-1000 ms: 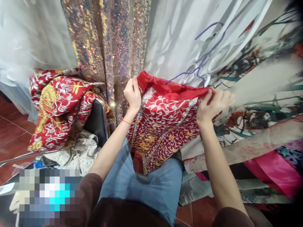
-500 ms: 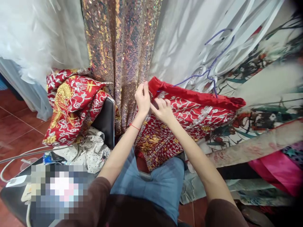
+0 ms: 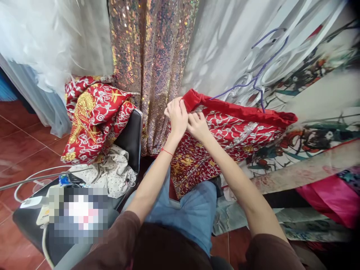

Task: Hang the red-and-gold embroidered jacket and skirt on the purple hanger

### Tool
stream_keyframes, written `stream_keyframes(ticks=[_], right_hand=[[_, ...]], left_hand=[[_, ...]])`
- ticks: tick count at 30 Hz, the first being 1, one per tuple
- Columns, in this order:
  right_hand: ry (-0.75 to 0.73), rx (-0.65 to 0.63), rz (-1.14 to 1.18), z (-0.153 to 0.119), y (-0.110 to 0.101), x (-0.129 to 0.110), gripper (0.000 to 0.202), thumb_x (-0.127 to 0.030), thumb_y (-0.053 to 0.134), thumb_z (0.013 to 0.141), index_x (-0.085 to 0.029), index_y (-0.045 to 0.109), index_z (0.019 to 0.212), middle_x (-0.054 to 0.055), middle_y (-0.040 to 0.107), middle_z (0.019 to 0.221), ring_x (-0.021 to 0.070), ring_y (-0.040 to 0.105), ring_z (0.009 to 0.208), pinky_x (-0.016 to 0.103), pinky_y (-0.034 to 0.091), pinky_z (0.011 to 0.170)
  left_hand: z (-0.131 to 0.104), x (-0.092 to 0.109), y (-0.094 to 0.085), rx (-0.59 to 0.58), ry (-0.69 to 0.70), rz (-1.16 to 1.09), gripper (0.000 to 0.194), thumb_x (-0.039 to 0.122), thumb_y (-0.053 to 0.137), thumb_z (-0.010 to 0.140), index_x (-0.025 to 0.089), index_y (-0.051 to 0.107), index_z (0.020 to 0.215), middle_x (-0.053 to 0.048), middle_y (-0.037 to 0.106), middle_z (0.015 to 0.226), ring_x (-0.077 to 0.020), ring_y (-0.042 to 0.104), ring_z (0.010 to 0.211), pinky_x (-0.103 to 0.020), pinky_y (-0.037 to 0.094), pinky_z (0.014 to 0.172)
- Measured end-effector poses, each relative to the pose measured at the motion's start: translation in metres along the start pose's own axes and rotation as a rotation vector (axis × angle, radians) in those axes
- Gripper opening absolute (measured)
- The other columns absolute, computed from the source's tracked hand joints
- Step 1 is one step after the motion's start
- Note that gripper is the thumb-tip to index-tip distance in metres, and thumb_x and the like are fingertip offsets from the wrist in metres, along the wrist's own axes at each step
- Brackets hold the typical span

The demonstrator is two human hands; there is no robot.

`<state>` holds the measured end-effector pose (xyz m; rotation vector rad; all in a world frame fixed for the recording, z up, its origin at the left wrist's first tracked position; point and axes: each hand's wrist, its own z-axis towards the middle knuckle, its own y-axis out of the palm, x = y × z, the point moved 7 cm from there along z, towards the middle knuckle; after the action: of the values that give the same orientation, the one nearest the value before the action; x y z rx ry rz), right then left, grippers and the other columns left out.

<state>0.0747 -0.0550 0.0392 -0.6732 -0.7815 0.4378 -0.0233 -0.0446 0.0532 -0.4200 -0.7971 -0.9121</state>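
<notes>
A red skirt-like garment (image 3: pixel 244 131) with silver and gold embroidery hangs in front of me, its lower part reaching down toward my knees. Along its top runs a plain red waistband (image 3: pixel 239 109), and a purple wire hanger (image 3: pixel 255 78) rises out of it. My left hand (image 3: pixel 179 117) is closed at the waistband's left end, its fingertips partly hidden. Close against it, my right hand (image 3: pixel 199 126) curls its fingers on the cloth just below the band. Anything small between the fingers is hidden.
At left, a black chair (image 3: pixel 132 131) carries another red embroidered garment (image 3: pixel 92 112) and a dotted white cloth (image 3: pixel 112 172). Cables (image 3: pixel 42 176) cross beside it. A sequined curtain-like fabric (image 3: pixel 157 56) hangs behind, with a floral-print cloth (image 3: pixel 315 135) at right.
My left hand has turned from raised, pinched fingers to being folded over the waistband's end. My right hand stays close beside it. The whole view has shifted slightly.
</notes>
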Motion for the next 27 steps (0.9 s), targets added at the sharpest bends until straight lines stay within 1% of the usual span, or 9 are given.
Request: stream_keyframes(ticks=[3, 7, 11, 14, 18, 20, 23, 27], right_hand=[[0.008, -0.019, 0.044, -0.001, -0.002, 0.000, 0.039, -0.014, 0.031, 0.099, -0.014, 0.070, 0.100, 0.015, 0.064, 0.097, 0.0222, 0.054, 0.095, 0.042, 0.042, 0.086], [0.031, -0.018, 0.005, -0.001, -0.003, 0.001, 0.043, -0.014, 0.026, 0.099, -0.010, 0.069, 0.103, 0.017, 0.064, 0.097, 0.0235, 0.054, 0.093, 0.042, 0.042, 0.085], [0.067, -0.027, 0.027, 0.001, -0.001, 0.002, 0.039, -0.016, 0.031, 0.098, -0.012, 0.069, 0.106, 0.018, 0.064, 0.102, 0.0254, 0.054, 0.098, 0.045, 0.041, 0.088], [0.055, -0.033, 0.040, 0.003, 0.002, -0.003, 0.038, -0.015, 0.033, 0.098, -0.013, 0.070, 0.105, 0.018, 0.064, 0.103, 0.0261, 0.054, 0.101, 0.046, 0.041, 0.089], [0.038, -0.026, -0.030, 0.005, 0.002, -0.007, 0.042, -0.013, 0.027, 0.098, -0.009, 0.070, 0.101, 0.019, 0.065, 0.100, 0.0261, 0.055, 0.098, 0.044, 0.042, 0.085], [0.052, -0.040, -0.049, 0.004, 0.001, -0.006, 0.044, -0.013, 0.025, 0.098, -0.008, 0.069, 0.101, 0.020, 0.065, 0.102, 0.0269, 0.056, 0.098, 0.044, 0.042, 0.084], [0.079, -0.082, -0.012, 0.001, 0.001, -0.003, 0.045, -0.013, 0.025, 0.098, -0.007, 0.069, 0.105, 0.021, 0.064, 0.105, 0.0278, 0.055, 0.099, 0.046, 0.042, 0.084], [0.069, -0.120, -0.003, 0.001, -0.002, -0.005, 0.044, -0.013, 0.025, 0.098, -0.007, 0.067, 0.108, 0.020, 0.064, 0.108, 0.0273, 0.054, 0.101, 0.046, 0.041, 0.087]], left_hand=[[0.000, 0.000, -0.001, -0.023, 0.014, 0.000, 0.041, 0.044, 0.024, 0.103, 0.025, 0.060, 0.107, -0.008, 0.067, 0.114, -0.0235, 0.055, 0.113, -0.048, 0.032, 0.107], [-0.001, 0.002, -0.004, -0.032, 0.047, 0.002, 0.041, 0.044, 0.024, 0.103, 0.025, 0.060, 0.110, -0.008, 0.067, 0.117, -0.0224, 0.055, 0.114, -0.045, 0.034, 0.105], [-0.002, 0.002, -0.007, -0.033, 0.047, 0.000, 0.042, 0.045, 0.025, 0.103, 0.025, 0.061, 0.110, -0.007, 0.067, 0.116, -0.0221, 0.056, 0.112, -0.044, 0.037, 0.103], [-0.001, 0.002, -0.010, -0.052, 0.063, 0.012, 0.041, 0.045, 0.026, 0.103, 0.026, 0.062, 0.110, -0.007, 0.067, 0.117, -0.0221, 0.056, 0.112, -0.043, 0.038, 0.103], [-0.001, 0.001, -0.012, -0.080, 0.093, 0.011, 0.041, 0.045, 0.027, 0.103, 0.026, 0.062, 0.111, -0.007, 0.068, 0.117, -0.0214, 0.057, 0.112, -0.043, 0.038, 0.103], [-0.002, -0.001, -0.011, -0.087, 0.098, -0.003, 0.042, 0.046, 0.027, 0.103, 0.025, 0.062, 0.112, -0.008, 0.068, 0.117, -0.0211, 0.058, 0.112, -0.042, 0.038, 0.103], [-0.003, -0.003, -0.005, -0.102, 0.087, -0.022, 0.044, 0.048, 0.025, 0.102, 0.025, 0.061, 0.114, -0.008, 0.067, 0.118, -0.0212, 0.058, 0.112, -0.042, 0.038, 0.104], [-0.001, -0.003, -0.003, -0.091, 0.093, -0.012, 0.047, 0.051, 0.022, 0.102, 0.026, 0.060, 0.114, -0.007, 0.066, 0.119, -0.0203, 0.057, 0.115, -0.040, 0.039, 0.104]])
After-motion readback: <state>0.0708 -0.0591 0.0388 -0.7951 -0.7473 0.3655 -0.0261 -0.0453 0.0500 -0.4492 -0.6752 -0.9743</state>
